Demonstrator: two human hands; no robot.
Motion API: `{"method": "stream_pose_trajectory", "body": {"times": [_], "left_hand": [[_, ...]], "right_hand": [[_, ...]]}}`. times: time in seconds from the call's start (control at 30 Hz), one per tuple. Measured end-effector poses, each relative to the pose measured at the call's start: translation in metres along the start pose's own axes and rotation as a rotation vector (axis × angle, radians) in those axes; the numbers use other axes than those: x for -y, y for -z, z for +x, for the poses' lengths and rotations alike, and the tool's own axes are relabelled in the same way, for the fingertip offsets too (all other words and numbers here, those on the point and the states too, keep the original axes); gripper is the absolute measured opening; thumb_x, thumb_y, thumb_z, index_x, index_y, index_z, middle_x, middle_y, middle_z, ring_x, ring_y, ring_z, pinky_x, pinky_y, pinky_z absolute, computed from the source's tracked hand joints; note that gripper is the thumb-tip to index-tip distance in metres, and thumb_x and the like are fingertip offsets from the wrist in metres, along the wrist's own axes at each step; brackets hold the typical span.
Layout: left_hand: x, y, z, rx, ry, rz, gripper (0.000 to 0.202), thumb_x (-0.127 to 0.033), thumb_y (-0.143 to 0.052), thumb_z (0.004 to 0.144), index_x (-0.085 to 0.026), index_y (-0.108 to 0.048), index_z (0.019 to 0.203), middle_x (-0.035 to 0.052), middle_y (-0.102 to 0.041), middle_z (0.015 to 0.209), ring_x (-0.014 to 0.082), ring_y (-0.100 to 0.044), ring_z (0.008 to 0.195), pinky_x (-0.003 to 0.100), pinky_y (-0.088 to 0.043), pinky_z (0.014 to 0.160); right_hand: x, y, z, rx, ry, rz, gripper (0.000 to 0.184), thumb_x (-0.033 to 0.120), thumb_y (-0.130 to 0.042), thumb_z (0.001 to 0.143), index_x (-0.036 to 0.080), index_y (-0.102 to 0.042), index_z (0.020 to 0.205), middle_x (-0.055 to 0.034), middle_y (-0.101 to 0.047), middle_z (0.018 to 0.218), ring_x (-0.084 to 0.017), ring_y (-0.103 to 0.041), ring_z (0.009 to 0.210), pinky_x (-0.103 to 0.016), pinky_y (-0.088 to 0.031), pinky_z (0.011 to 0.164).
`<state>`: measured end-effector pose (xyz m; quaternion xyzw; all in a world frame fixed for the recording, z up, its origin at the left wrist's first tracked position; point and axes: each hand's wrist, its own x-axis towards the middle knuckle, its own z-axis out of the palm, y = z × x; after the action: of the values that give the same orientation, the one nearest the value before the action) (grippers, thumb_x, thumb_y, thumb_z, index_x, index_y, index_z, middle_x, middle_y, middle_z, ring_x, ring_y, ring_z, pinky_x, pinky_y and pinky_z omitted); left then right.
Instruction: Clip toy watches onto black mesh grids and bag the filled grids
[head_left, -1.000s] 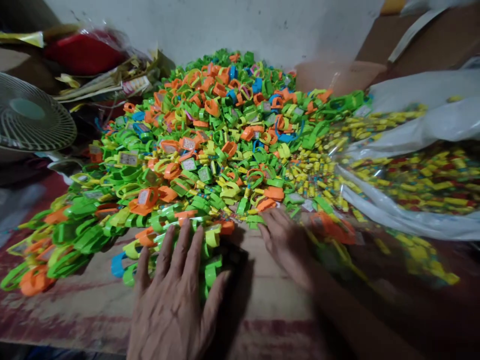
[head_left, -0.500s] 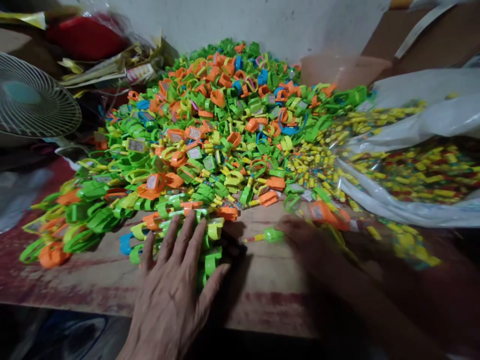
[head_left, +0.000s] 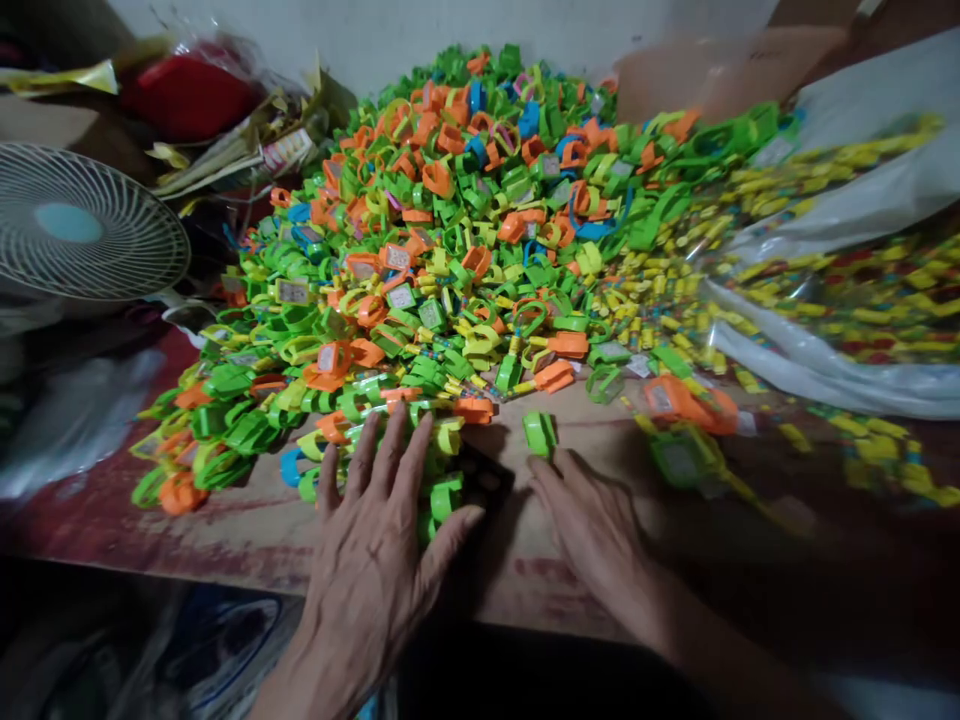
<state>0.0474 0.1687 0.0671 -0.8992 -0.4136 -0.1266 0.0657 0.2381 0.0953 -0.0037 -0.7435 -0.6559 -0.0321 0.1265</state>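
Observation:
My left hand [head_left: 382, 540] lies spread, fingers apart, over a row of plastic toy watches [head_left: 445, 495], mostly green with some yellow, orange and blue. Under their right side, a dark board with holes [head_left: 487, 475] shows in part. To the right, the fingertips of my right hand [head_left: 592, 510] close on the lower end of one green toy watch [head_left: 538, 433], just above the tabletop or on it; I cannot tell which. Behind both hands rises a big heap of toy watches [head_left: 435, 250], green, orange, yellow and blue.
Small yellow candy tubes [head_left: 652, 310] spill from a white plastic bag [head_left: 810, 365] at the right. An orange toy watch [head_left: 690, 402] and a green one [head_left: 682, 455] lie right of my right hand. A fan [head_left: 82, 220] stands at the left, and a pinkish box [head_left: 720, 75] at the back.
The view has shifted, so the scene sits further right. My right hand has come closer to my left, and the green watch is now upright; the small tube seen at its end is out of sight.

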Motion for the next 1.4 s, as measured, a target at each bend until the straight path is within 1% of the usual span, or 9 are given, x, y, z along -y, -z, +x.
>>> {"method": "stream_pose_trajectory", "body": {"times": [0.07, 0.2, 0.3, 0.4, 0.63, 0.8, 1.1, 1.27, 1.4], "left_hand": [[0.002, 0.007, 0.001, 0.031, -0.020, -0.019, 0.062, -0.051, -0.032, 0.097, -0.020, -0.028, 0.151, 0.0120, -0.032, 0.157, 0.0322, -0.027, 0.146, 0.055, -0.022, 0.116], [0.006, 0.021, 0.007, -0.003, -0.014, 0.005, 0.057, -0.048, -0.027, 0.099, -0.022, -0.032, 0.149, 0.0101, -0.033, 0.157, 0.0324, -0.024, 0.147, 0.058, -0.016, 0.117], [0.007, 0.019, 0.012, 0.028, -0.036, 0.004, 0.057, -0.049, -0.025, 0.099, -0.021, -0.035, 0.148, 0.0099, -0.035, 0.156, 0.0314, -0.025, 0.147, 0.058, -0.015, 0.117], [0.009, 0.010, 0.010, 0.094, -0.067, -0.014, 0.054, -0.045, -0.024, 0.100, -0.021, -0.034, 0.148, 0.0085, -0.034, 0.157, 0.0279, -0.027, 0.146, 0.054, -0.016, 0.118], [0.007, 0.006, 0.005, 0.083, -0.053, -0.036, 0.052, -0.040, -0.025, 0.101, -0.020, -0.034, 0.149, 0.0085, -0.033, 0.157, 0.0270, -0.027, 0.146, 0.053, -0.015, 0.119], [0.005, 0.004, 0.005, 0.050, -0.032, -0.064, 0.051, -0.037, -0.028, 0.101, -0.020, -0.036, 0.148, 0.0082, -0.036, 0.156, 0.0269, -0.028, 0.146, 0.053, -0.015, 0.120], [0.005, 0.002, 0.003, 0.045, -0.029, -0.044, 0.050, -0.037, -0.028, 0.101, -0.020, -0.036, 0.147, 0.0067, -0.033, 0.157, 0.0252, -0.026, 0.147, 0.052, -0.015, 0.119], [0.007, 0.004, 0.006, 0.047, -0.060, -0.028, 0.052, -0.039, -0.028, 0.101, -0.018, -0.035, 0.148, 0.0084, -0.033, 0.157, 0.0259, -0.027, 0.146, 0.054, -0.016, 0.119], [0.009, 0.005, 0.006, 0.071, -0.081, -0.007, 0.052, -0.038, -0.028, 0.101, -0.018, -0.032, 0.149, 0.0086, -0.031, 0.158, 0.0261, -0.027, 0.147, 0.055, -0.017, 0.119]], "right_hand": [[-0.010, -0.001, -0.005, -0.038, 0.099, 0.009, 0.028, 0.006, -0.050, 0.086, 0.022, -0.062, 0.106, -0.0063, -0.066, 0.088, -0.018, -0.064, 0.066, -0.027, -0.034, 0.051], [-0.028, 0.000, -0.010, -0.140, 0.203, 0.163, 0.012, 0.016, -0.047, 0.093, 0.019, -0.058, 0.090, -0.0036, -0.063, 0.071, -0.016, -0.061, 0.059, -0.027, -0.035, 0.050], [-0.033, -0.004, -0.009, -0.137, 0.087, 0.331, 0.007, 0.022, -0.049, 0.093, 0.019, -0.055, 0.092, -0.0022, -0.063, 0.070, -0.016, -0.060, 0.057, -0.025, -0.038, 0.050], [-0.032, -0.006, -0.005, -0.106, -0.060, 0.571, 0.019, 0.022, -0.053, 0.090, 0.017, -0.057, 0.108, -0.0021, -0.065, 0.074, -0.016, -0.062, 0.063, -0.025, -0.045, 0.056], [0.001, 0.001, 0.020, 0.062, -0.164, 0.978, 0.012, 0.024, -0.060, 0.086, 0.020, -0.070, 0.083, -0.0022, -0.073, 0.079, -0.017, -0.068, 0.074, -0.026, -0.053, 0.069], [0.020, -0.012, 0.036, -0.022, -0.179, 0.945, 0.013, 0.020, -0.059, 0.083, 0.022, -0.072, 0.083, -0.0050, -0.075, 0.087, -0.019, -0.071, 0.080, -0.027, -0.055, 0.068], [0.023, -0.015, 0.035, -0.145, 0.181, 0.690, 0.023, 0.003, -0.049, 0.075, 0.020, -0.066, 0.075, -0.0044, -0.072, 0.075, -0.016, -0.067, 0.069, -0.025, -0.054, 0.069], [0.023, -0.024, 0.031, -0.192, 0.274, 0.703, 0.028, 0.002, -0.049, 0.076, 0.021, -0.067, 0.089, -0.0048, -0.073, 0.088, -0.017, -0.068, 0.081, -0.027, -0.055, 0.077], [0.024, -0.019, 0.030, -0.073, 0.271, 0.715, 0.039, -0.001, -0.048, 0.076, 0.021, -0.066, 0.102, -0.0049, -0.072, 0.093, -0.017, -0.067, 0.082, -0.028, -0.056, 0.080]]}}
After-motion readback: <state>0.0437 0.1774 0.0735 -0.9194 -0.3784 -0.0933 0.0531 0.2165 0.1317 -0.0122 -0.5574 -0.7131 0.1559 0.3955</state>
